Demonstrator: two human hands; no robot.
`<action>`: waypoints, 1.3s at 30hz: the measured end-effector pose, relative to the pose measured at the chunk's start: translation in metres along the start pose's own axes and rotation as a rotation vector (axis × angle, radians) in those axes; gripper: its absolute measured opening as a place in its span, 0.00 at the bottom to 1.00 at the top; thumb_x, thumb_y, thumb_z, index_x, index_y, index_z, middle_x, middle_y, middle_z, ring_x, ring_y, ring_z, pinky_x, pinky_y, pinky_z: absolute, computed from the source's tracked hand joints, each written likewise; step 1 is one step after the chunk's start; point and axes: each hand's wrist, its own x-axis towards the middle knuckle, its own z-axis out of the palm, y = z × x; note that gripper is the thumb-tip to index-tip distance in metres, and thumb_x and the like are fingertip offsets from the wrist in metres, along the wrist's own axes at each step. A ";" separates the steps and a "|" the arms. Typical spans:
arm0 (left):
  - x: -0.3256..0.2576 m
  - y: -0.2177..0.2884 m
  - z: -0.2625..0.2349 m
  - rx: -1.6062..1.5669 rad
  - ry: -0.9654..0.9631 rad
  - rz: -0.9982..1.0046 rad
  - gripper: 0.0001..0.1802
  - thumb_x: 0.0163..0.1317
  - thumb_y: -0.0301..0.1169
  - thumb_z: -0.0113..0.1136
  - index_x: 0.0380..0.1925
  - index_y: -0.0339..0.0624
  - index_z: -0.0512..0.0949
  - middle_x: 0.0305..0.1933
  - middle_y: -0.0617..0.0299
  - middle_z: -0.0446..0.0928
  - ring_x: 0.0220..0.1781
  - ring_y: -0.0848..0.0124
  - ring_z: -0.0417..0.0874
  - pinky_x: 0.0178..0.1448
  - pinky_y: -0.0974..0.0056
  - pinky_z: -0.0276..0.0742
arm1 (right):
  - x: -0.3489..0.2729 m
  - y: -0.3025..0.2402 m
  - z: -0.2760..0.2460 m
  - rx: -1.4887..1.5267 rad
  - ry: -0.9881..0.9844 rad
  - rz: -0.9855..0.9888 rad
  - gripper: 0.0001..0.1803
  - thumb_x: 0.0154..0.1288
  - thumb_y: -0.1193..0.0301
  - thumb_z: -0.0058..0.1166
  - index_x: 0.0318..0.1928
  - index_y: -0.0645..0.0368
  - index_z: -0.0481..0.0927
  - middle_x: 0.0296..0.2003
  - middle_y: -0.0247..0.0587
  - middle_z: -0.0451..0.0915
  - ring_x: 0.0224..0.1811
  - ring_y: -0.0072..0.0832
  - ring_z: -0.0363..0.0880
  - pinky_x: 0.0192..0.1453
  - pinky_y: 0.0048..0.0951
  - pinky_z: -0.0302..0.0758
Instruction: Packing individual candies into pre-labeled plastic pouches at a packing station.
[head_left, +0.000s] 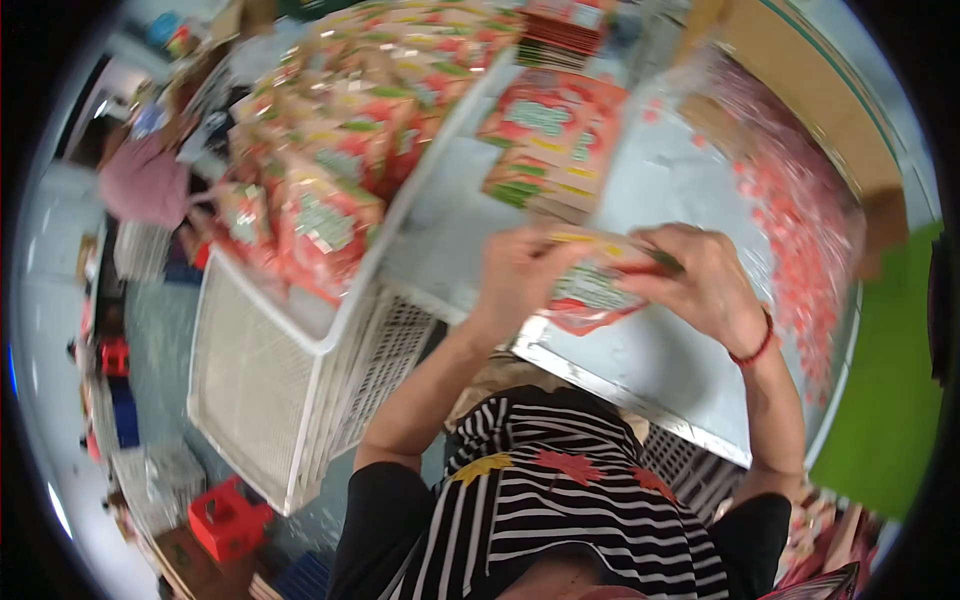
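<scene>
Above the near part of the pale metal table (420,225) I hold one red and cream plastic pouch (595,292) between both hands. My left hand (518,275) is closed on its left upper edge. On its right upper edge, my right hand (700,280) pinches it with thumb and fingers; a red bracelet is round that wrist. Whether the pouch's top is parted cannot be told, as the fingers cover part of it and it is blurred. Flat pouches of the same kind (555,120) lie overlapping just beyond my hands.
At left, a white plastic basket (335,335) heaped with filled pouches (330,225) tops a stack. Small pink-red pieces (785,250) spread along the table's right side beside a clear plastic bag (765,110). A pouch stack (560,40) stands far back. Another person (145,180) is far left.
</scene>
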 end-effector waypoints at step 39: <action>-0.055 0.010 -0.040 0.445 0.493 0.513 0.53 0.44 0.35 0.70 0.68 0.37 0.51 0.70 0.39 0.53 0.69 0.45 0.60 0.68 0.56 0.61 | 0.043 -0.095 0.062 0.736 -0.059 0.169 0.16 0.68 0.74 0.49 0.54 0.66 0.72 0.42 0.38 0.79 0.40 0.19 0.78 0.49 0.24 0.76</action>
